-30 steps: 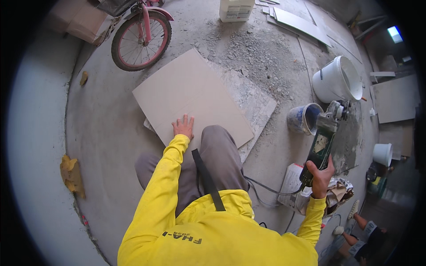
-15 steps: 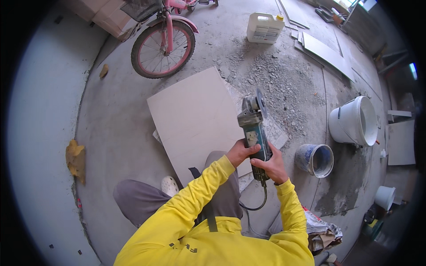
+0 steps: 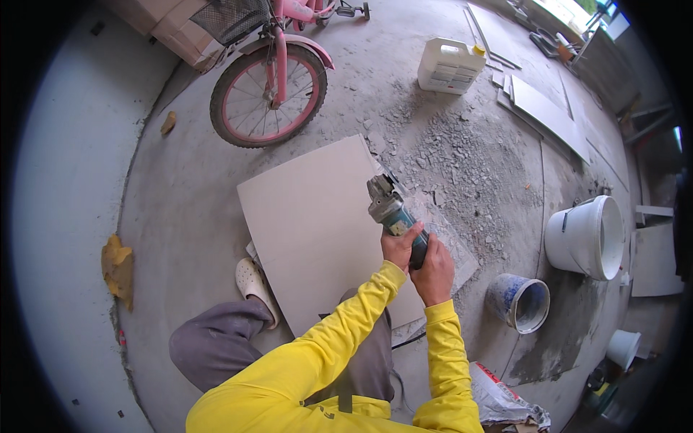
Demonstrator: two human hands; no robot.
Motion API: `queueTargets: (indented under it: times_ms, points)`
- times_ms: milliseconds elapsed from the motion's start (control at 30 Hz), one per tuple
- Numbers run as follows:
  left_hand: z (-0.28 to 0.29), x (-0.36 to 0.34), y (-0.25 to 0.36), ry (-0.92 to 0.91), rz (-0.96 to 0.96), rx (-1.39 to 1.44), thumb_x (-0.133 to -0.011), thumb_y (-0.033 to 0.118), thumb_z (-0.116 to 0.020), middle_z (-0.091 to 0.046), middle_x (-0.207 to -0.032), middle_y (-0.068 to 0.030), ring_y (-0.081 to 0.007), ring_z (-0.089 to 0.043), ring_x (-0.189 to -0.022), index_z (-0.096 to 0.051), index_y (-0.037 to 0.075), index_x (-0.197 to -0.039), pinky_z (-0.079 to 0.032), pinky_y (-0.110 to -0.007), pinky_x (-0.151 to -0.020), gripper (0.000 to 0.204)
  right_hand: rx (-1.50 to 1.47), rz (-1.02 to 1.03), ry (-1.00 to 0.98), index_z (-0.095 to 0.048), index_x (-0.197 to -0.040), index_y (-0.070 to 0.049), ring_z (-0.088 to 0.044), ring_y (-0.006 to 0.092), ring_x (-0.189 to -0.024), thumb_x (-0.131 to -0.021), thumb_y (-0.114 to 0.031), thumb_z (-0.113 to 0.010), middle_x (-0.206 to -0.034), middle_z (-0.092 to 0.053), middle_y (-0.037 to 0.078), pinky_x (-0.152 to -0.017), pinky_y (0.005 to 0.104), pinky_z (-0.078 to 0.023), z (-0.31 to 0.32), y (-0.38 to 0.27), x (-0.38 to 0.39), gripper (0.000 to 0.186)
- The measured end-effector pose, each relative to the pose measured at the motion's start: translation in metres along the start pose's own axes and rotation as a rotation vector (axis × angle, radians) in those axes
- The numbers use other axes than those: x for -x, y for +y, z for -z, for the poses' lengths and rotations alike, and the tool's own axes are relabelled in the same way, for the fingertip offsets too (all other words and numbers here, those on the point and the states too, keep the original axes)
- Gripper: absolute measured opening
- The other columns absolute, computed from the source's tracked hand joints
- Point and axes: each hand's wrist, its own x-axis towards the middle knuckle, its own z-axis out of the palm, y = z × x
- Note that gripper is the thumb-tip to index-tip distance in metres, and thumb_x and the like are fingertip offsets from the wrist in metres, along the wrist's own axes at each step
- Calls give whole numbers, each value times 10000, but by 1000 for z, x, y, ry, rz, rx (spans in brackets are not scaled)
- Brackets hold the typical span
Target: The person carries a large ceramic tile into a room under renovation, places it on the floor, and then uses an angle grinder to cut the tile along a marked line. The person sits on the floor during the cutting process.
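Observation:
A teal and grey angle grinder (image 3: 393,211) is in both my hands, with its head pointing away from me and its thin disc seen nearly edge-on. My left hand (image 3: 400,247) wraps round the middle of its body. Behind it, my right hand (image 3: 434,274) closes round the rear end. The grinder's head is over the right edge of a large pale tile (image 3: 307,231); whether the disc touches it I cannot tell. Under the tile lies a board or sheet (image 3: 451,249) with a dusty, marked surface. The cord is mostly hidden by my arms.
Grey rubble (image 3: 462,159) covers the floor beyond the tile. A pink bicycle (image 3: 278,79) and a white jerrycan (image 3: 451,66) stand farther off. At the right are a smeared bucket (image 3: 498,299), a larger white bucket (image 3: 567,238) and a torn bag (image 3: 505,404). Cut tile pieces (image 3: 548,115) lie far right.
The grinder has come down toward the tile's right edge and turned, its head now leaning left. My right hand has shifted to its rear end. The view has tilted slightly.

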Motion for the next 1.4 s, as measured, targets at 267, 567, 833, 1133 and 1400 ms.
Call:
queueTargets:
  times_ms: [267,567,833,1133,1400]
  points:
    - [-12,-31,-27,-190,72,-194,-816,151,-848,-648,-876,-6,-100,-620,-749,-628,44,-1037,-533,-279,-702,330,-160,-84,113,-497,-1314,12,-656,424,-894,-737,-223,-825,-978,-663,231,-761,494,-525,-3,27,-1,704]
    - [-9,-70,-36,-132,-131,-539,-795,233,-859,-684,-871,-45,-125,-641,-742,-651,-1,-1014,-547,-295,-691,383,-147,-190,123,-509,-1278,21,-675,449,-844,-765,-348,-813,-912,-686,248,-714,516,-529,-38,27,-19,701]
    - [28,-140,44,-40,-110,-404,-776,178,-848,-662,-824,-26,-132,-624,-672,-665,20,-954,-536,-299,-639,300,-348,-139,-47,-490,-1193,-13,-681,470,-774,-776,-389,-773,-841,-693,254,-657,532,-539,-92,-33,-92,629]
    - [62,-213,84,-7,42,-366,-773,185,-840,-657,-771,-54,-159,-629,-595,-674,-17,-888,-549,-334,-579,286,-398,-132,-7,-510,-1083,-25,-685,469,-763,-778,-360,-741,-814,-697,251,-673,538,-543,-145,-77,-140,509]
    - [66,-232,90,-11,67,-445,-780,202,-843,-656,-762,-65,-163,-628,-590,-671,-9,-889,-540,-328,-561,294,-359,-149,-35,-497,-1122,-25,-684,456,-787,-757,-344,-746,-860,-693,243,-689,539,-541,-161,-82,-156,545]
